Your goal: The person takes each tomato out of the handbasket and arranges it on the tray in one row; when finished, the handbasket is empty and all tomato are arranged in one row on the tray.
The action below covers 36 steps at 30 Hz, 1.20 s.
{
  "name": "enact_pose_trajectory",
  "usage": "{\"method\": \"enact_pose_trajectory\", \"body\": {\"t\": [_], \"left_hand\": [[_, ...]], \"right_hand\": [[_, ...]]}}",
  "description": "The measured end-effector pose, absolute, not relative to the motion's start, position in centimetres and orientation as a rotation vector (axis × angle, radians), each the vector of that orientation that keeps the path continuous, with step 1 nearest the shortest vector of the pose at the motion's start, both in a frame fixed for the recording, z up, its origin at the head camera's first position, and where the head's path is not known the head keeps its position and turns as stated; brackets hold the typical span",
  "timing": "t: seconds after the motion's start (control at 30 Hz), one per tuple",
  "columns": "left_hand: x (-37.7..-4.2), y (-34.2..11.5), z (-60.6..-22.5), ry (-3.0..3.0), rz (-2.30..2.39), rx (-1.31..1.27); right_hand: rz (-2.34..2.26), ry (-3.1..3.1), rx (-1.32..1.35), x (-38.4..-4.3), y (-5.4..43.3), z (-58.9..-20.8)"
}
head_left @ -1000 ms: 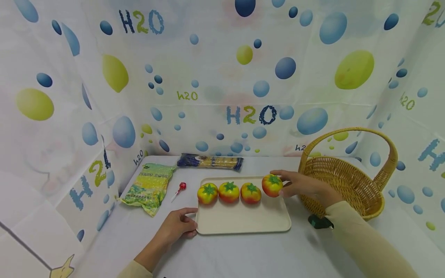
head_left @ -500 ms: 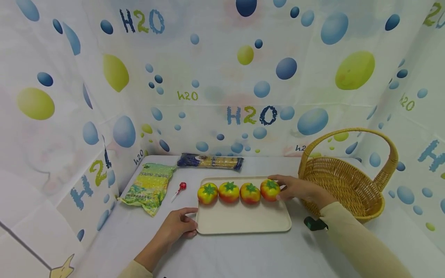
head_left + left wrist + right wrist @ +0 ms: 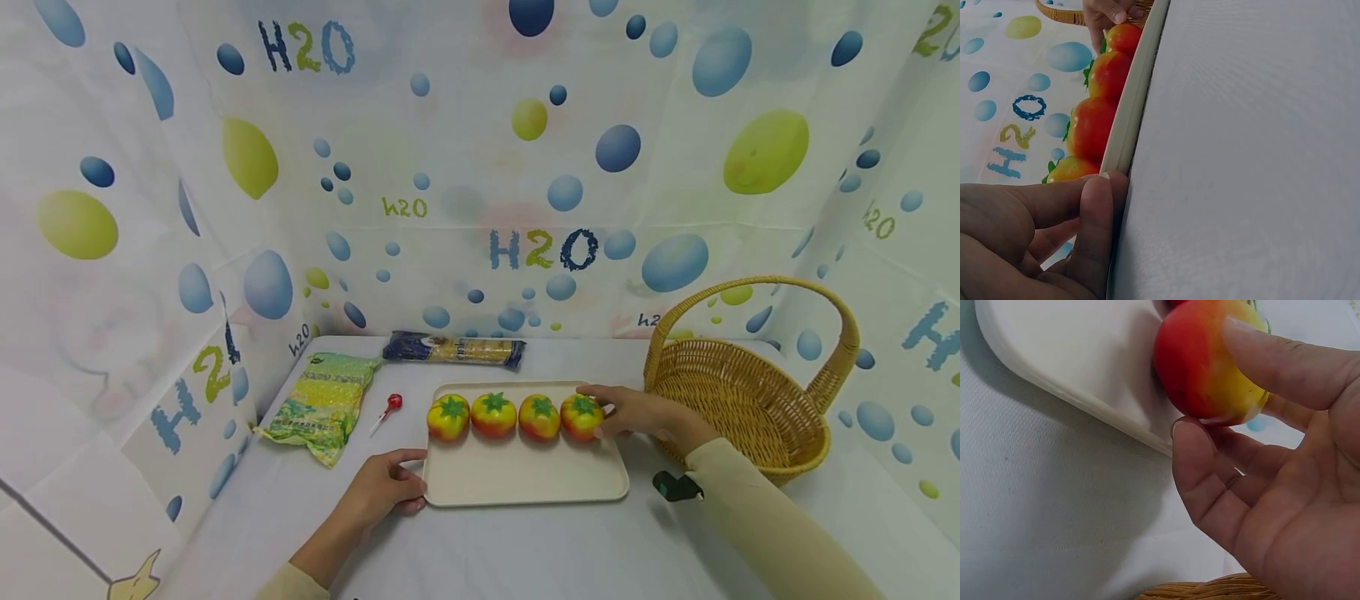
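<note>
Several red-and-yellow toy tomatoes with green leafy tops stand in a row along the far side of a cream tray point(image 3: 525, 479). My right hand point(image 3: 648, 412) holds the rightmost tomato point(image 3: 582, 417), which sits on the tray. In the right wrist view, the thumb lies on that tomato point(image 3: 1200, 362) and the other fingers curl beneath its side. At the tray's near left corner, my left hand point(image 3: 382, 492) pinches the rim. The left wrist view shows thumb and fingertips meeting at the tray edge point(image 3: 1132, 106); the fingers' far sides are hidden.
A wicker basket point(image 3: 738, 408) with a tall handle stands right of the tray. On the left lie a yellow-green packet point(image 3: 322, 400) and a red lollipop point(image 3: 393, 402). A blue-ended pasta package point(image 3: 453, 349) lies behind the tray, before the printed backdrop.
My right hand has moved slightly down and left, bringing the rightmost tomato down into line with the others on the tray. The left hand has kept its place at the rim.
</note>
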State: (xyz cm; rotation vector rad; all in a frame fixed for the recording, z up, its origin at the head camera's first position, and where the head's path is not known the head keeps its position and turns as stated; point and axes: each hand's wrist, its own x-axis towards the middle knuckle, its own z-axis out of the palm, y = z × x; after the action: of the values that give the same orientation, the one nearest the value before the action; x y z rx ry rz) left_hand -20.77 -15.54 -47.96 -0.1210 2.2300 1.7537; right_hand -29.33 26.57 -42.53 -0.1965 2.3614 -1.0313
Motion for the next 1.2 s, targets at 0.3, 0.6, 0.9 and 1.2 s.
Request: {"method": "enact_pose_trajectory", "body": {"t": [0.3,0.6,0.9,1.2], "left_hand": [[-20.81,-15.38,-47.81,2.243,1.744,-0.127],[-20.92,-15.37,-47.98,2.249,1.736,-0.15],[-20.89,-15.39,-48.04,2.258,1.719,-0.151],[-21.0,-15.35,-47.97,2.271,1.707,-0.154]], "right_hand": [[-1.044,2.361,-0.204,-29.29,26.59,-42.48],[-1.088,2.351,-0.217,-29.24,26.53,-42.57],[-1.079,2.367,-0.235,-29.01,26.61,-42.38],[-1.1,2.361,-0.279,-28.94,26.81,-41.97]]}}
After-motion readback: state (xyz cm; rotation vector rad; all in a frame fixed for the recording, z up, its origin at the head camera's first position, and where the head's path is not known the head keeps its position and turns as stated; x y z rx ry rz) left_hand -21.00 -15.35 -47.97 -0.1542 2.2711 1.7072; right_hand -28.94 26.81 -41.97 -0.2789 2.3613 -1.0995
